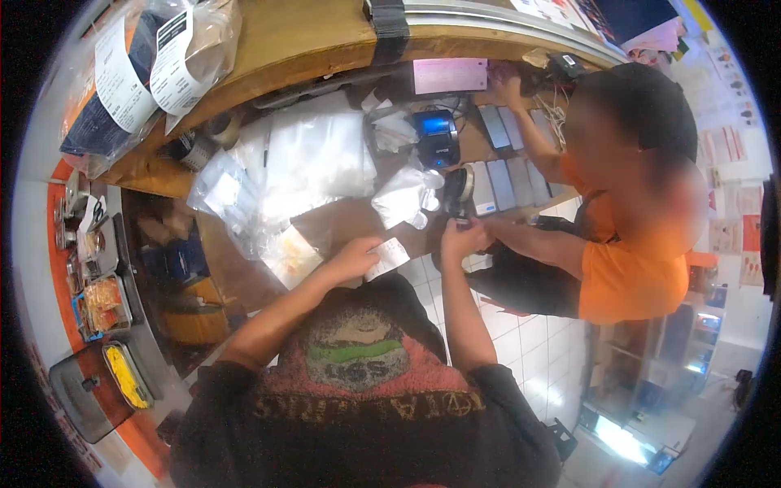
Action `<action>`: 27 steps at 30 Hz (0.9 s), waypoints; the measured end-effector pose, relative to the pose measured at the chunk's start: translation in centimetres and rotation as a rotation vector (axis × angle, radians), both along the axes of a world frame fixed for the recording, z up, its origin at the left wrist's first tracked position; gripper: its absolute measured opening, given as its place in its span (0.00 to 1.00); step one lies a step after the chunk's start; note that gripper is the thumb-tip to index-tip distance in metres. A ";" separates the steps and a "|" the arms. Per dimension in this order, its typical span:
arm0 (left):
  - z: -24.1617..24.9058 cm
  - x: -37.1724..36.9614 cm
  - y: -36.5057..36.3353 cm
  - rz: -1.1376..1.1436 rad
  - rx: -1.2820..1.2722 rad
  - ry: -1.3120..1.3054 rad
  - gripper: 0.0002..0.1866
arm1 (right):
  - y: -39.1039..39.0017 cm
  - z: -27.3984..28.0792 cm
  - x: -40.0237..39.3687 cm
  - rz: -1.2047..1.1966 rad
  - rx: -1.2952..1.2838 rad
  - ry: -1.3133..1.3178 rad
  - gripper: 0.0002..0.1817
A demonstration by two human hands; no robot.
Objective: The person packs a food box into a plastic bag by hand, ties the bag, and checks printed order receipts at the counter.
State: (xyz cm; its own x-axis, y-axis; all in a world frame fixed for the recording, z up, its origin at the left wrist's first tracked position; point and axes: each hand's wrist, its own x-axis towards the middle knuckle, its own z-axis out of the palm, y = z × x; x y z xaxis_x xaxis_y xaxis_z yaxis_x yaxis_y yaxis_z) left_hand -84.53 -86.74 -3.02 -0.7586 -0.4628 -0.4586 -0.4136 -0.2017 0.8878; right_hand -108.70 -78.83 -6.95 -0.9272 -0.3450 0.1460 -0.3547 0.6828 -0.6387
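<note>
Left hand point(355, 259) pinches a white paper slip point(390, 257) by its near edge; slip projects from the fingertips toward the right hand point(459, 242), gap between. Right hand curls beside a co-worker's hand point(482, 234); cannot tell whether it grips anything.

On my feed, plastic bags point(317, 154) lie on the desk point(224, 260), left of a small device point(437, 137). Right of that I see phones point(500, 183), then a co-worker point(639, 276). The paper slip point(390, 259) is in the left hand point(355, 259).
</note>
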 end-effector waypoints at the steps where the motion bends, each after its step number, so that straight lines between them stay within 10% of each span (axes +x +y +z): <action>1: -0.8 -0.6 -0.1 -0.004 -0.026 0.008 0.15 | -0.2 0.7 0.1 -0.003 -0.001 0.002 0.35; 12: -6.5 -12.1 -2.5 -0.451 -0.214 0.229 0.19 | -1.1 -5.4 -6.1 -0.081 -0.439 -1.195 0.12; 20: -8.4 -17.8 -2.4 -0.440 -0.275 0.075 0.19 | 2.7 6.4 0.7 -0.079 -0.410 -1.023 0.11; 27: -7.7 -17.1 -3.5 -0.514 -0.101 0.078 0.19 | 9.7 3.3 5.1 0.036 -0.086 -1.028 0.13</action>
